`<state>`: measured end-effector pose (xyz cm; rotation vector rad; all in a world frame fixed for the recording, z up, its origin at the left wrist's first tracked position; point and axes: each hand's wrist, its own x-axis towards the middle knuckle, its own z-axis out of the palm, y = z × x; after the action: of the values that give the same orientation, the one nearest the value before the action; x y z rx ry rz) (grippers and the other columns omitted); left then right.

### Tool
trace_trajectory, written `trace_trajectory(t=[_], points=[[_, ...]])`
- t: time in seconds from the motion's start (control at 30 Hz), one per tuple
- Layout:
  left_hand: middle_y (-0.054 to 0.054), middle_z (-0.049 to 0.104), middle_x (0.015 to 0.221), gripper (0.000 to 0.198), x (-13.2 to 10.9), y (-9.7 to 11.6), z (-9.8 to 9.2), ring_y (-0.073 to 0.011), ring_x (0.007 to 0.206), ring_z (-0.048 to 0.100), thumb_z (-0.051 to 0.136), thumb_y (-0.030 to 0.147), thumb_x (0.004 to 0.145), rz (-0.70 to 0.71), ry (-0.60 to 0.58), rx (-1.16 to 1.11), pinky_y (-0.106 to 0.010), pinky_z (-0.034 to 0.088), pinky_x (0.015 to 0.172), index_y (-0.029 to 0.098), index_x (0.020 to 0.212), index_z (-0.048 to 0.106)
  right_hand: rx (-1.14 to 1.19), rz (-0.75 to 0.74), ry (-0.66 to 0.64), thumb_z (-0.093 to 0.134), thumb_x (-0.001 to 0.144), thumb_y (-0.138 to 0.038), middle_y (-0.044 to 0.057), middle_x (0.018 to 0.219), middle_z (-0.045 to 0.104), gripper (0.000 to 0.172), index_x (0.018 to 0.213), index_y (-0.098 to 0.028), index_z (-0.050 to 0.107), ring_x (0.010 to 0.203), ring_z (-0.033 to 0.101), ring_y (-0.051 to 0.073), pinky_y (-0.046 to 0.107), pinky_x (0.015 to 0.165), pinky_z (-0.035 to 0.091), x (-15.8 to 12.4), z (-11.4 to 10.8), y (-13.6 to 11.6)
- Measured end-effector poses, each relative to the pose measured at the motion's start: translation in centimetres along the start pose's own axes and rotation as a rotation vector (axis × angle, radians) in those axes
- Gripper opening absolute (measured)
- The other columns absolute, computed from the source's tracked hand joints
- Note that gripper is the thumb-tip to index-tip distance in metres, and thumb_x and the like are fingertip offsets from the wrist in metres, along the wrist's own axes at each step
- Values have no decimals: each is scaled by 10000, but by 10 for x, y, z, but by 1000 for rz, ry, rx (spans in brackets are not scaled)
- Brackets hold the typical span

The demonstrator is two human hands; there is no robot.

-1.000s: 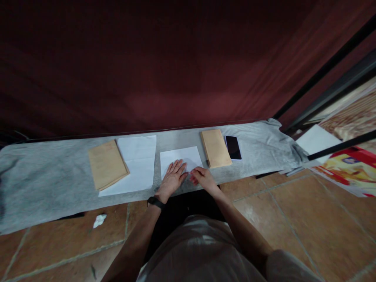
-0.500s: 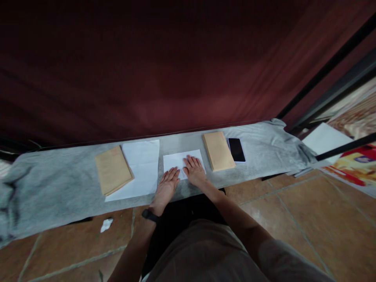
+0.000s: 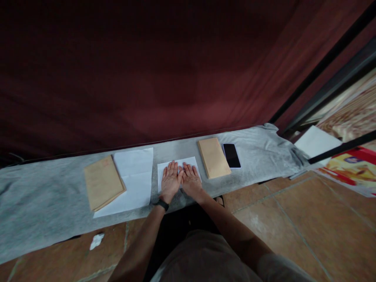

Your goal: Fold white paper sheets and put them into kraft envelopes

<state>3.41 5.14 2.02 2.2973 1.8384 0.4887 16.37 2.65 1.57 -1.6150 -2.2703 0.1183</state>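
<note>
A small white sheet of paper (image 3: 162,169), which looks folded, lies on the grey cloth in front of me. My left hand (image 3: 170,179) rests flat on its left half, fingers stretched away from me. Beside it my right hand (image 3: 190,180) presses flat on the right half, fingers spread a little. The two thumbs meet near the middle of the paper. Both palms cover much of the sheet's near part. Left of it lies a larger white sheet (image 3: 138,168), partly under brown envelopes (image 3: 103,182). Close on the right is a stack of brown envelopes (image 3: 214,157).
A dark-screened phone (image 3: 232,156) lies against the right envelope stack. The grey cloth (image 3: 258,152) covers a long narrow bench before a dark red curtain (image 3: 176,78). Crumpled white tissue (image 3: 96,241) is on the tiled floor (image 3: 264,219). A printed box (image 3: 352,168) stands at right.
My left hand has slid forward and onto the paper, closer to my right hand. My right hand stays flat on the sheet. The view has shifted slightly.
</note>
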Motion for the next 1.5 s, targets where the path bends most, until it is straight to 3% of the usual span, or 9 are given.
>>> trace_trajectory(t=[0.23,0.4,0.63,0.9,1.07,1.2,1.37,1.5], points=[[-191,372,1611,619,-14,-24,-2,-284,1523,314,268,392,1040,-53,77,192,-491,271,1244,45,1539,385,30,87,49,424,1059,-333,153,1609,392,488,1515,-166,471,1485,383,284,497,1222,275,-1,1,0],[-192,372,1612,605,-25,-27,-4,-290,1534,285,275,374,1042,-37,100,234,-511,280,1237,59,1550,370,81,196,6,391,1065,-362,159,1586,427,495,1482,-124,513,1468,413,279,476,1226,277,20,5,-12],[-193,338,1627,589,-26,-27,-4,-285,1546,250,261,286,1030,-33,63,250,-518,275,1237,49,1566,330,120,72,4,422,1060,-354,90,1597,427,468,1477,-169,523,1482,393,225,421,1242,259,47,20,-15],[-185,323,1635,604,-25,-27,-3,-287,1539,270,274,335,1035,-58,57,237,-509,274,1241,58,1568,333,-5,115,89,410,1062,-378,165,1602,390,548,1530,-92,434,1485,382,291,473,1235,247,27,17,24],[-191,328,1629,610,-24,-25,-3,-288,1539,268,286,352,1034,-63,62,238,-495,264,1247,45,1556,355,-49,227,98,400,1049,-362,211,1584,397,582,1525,-26,420,1447,434,330,495,1204,303,15,12,35],[-181,327,1631,605,-24,-23,-3,-277,1537,275,295,347,1031,-75,69,233,-489,254,1251,57,1558,355,-69,271,115,389,1040,-314,254,1553,428,564,1498,10,448,1427,460,345,514,1191,314,7,6,27],[-159,332,1633,601,-22,-22,-6,-258,1537,278,298,338,1028,-94,58,228,-464,240,1257,81,1569,341,-16,40,110,401,1049,-332,118,1607,403,518,1531,-148,448,1467,411,272,464,1220,279,-16,3,4],[-155,358,1623,594,-25,-19,-8,-239,1538,276,284,344,1034,-100,43,225,-437,206,1269,78,1559,361,-35,71,62,440,1045,-353,126,1603,406,513,1525,-174,464,1460,423,271,462,1223,268,-34,5,-5]])
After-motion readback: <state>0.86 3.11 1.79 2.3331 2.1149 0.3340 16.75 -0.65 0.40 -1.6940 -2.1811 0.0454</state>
